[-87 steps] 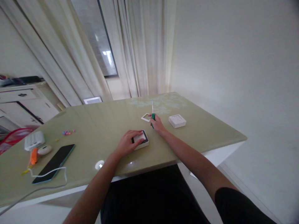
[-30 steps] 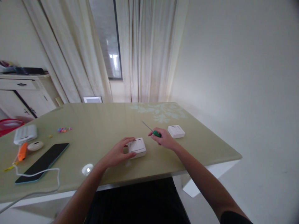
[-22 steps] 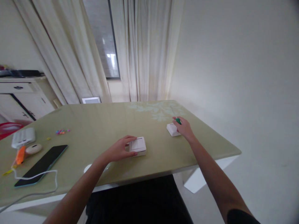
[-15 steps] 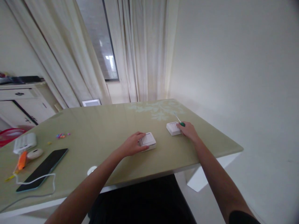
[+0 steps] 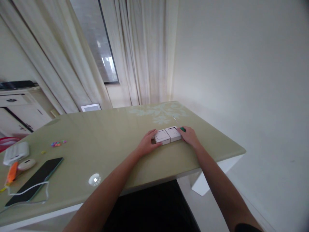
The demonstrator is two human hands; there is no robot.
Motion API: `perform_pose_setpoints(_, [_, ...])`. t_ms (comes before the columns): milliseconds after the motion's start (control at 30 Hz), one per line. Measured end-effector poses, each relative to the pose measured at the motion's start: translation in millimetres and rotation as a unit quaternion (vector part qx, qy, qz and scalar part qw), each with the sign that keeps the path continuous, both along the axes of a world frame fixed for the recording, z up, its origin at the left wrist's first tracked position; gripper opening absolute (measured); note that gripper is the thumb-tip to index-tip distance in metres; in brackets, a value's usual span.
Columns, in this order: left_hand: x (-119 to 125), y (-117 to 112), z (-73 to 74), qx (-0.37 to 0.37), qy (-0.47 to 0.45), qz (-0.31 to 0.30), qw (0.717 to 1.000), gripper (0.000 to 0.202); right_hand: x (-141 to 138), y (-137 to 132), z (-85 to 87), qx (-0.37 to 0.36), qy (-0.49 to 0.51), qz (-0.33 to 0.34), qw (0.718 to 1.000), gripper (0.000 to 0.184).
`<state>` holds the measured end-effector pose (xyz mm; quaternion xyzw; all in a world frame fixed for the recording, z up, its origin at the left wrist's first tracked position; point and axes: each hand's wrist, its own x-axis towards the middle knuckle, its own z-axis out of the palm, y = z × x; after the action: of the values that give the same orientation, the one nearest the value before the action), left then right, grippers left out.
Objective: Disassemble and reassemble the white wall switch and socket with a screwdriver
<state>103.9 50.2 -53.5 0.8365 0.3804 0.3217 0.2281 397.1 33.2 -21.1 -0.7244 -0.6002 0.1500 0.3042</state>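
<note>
Two white square wall-switch units lie side by side, touching, on the green table. My left hand rests against the left unit, a switch, with fingers curled on its left edge. My right hand touches the right unit, a socket, while closed round a green-handled screwdriver whose thin shaft points up and away.
At the table's left end lie a black phone with a white cable, a white round object, an orange item and a white block. Small coloured bits lie further in. Curtains and a wall stand behind.
My left hand slid the switch rightward until it met the socket. My right hand, still holding the screwdriver, moved from beside the switch to the socket's right side.
</note>
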Motion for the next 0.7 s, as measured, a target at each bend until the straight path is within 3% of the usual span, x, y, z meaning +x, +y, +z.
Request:
perform_pose_setpoints(167, [-2,-4,-8.1,-0.007,-0.054,0.023,0.998,0.078,-1,4,-2.9,0.037,0.006,-0.029,0.999,0.031])
perform_pose_setpoints(433, [-1,-12,-3.9,-0.015,-0.119,0.067,0.991,0.039,-8,-8,10.0,0.155,0.04,-0.086,0.983,0.033])
perform_pose_setpoints(567, [-8,-14,-2.6,-0.029,-0.168,0.109,0.979,0.031,-49,-24,29.1,0.209,0.054,-0.015,0.976,0.036])
perform_pose_setpoints(700, [-23,-5,-5.7,-0.06,-0.238,0.178,0.953,0.032,-127,-20,50.0,0.202,0.051,0.12,0.971,0.037])
